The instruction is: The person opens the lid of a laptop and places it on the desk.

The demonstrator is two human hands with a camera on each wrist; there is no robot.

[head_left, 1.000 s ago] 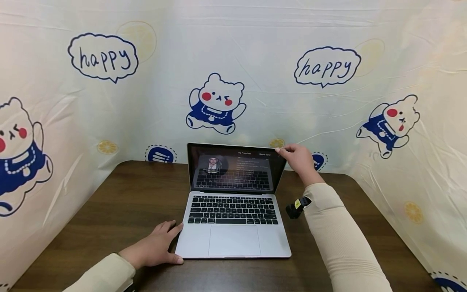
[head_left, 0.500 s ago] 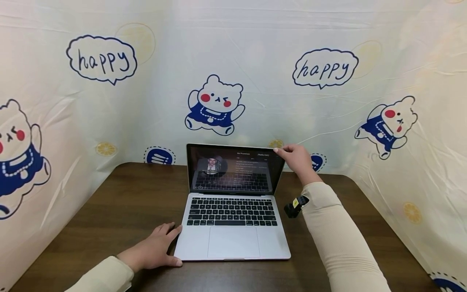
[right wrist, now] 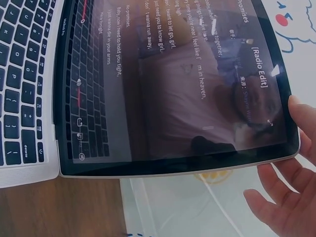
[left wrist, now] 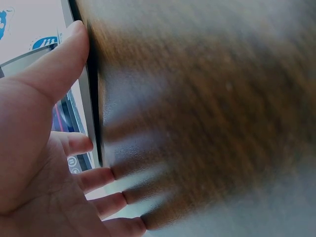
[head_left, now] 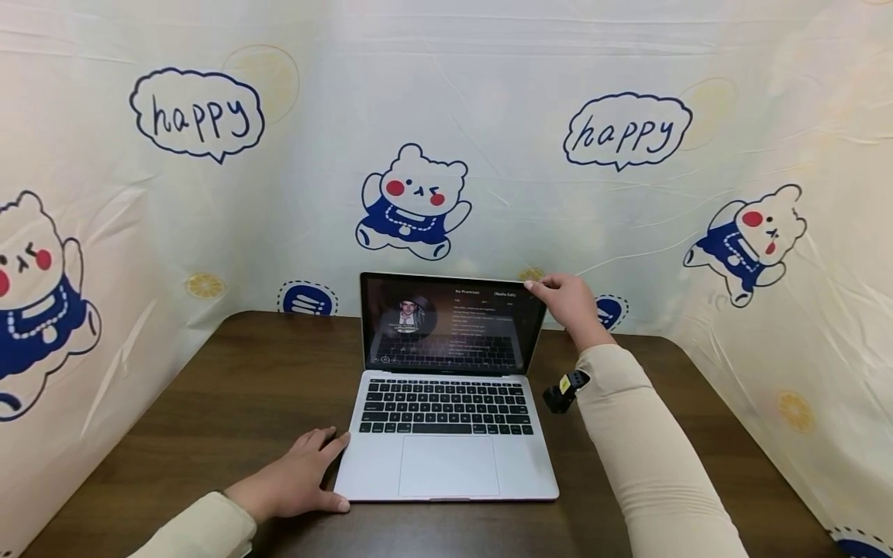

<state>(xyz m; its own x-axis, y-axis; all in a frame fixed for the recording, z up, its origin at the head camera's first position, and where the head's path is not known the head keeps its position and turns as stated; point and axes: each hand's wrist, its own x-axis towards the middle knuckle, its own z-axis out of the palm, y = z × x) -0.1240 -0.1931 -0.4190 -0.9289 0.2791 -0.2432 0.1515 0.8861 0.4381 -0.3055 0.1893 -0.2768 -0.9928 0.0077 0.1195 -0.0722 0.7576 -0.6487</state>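
A silver laptop (head_left: 449, 465) sits unfolded on the brown table, its screen (head_left: 481, 325) lit with a song page and lyrics. My right hand (head_left: 568, 302) pinches the screen's top right corner. In the right wrist view the thumb (right wrist: 302, 116) lies on the front of the bezel and the other fingers are behind or below its edge. My left hand (head_left: 293, 474) rests at the laptop's front left corner, fingers spread. Its thumb is at the front corner and its index finger at the left side; in the left wrist view several fingertips (left wrist: 136, 226) touch the table.
The dark wooden table (head_left: 230, 372) surrounds the laptop on all sides. Behind it hangs a pale printed curtain (head_left: 516, 101) with bears and "happy" bubbles, close behind the screen. A small black camera (head_left: 563, 391) is strapped to the right wrist.
The laptop's screen leans back slightly further, with my right hand on its corner throughout. My left hand keeps its place at the front left corner.
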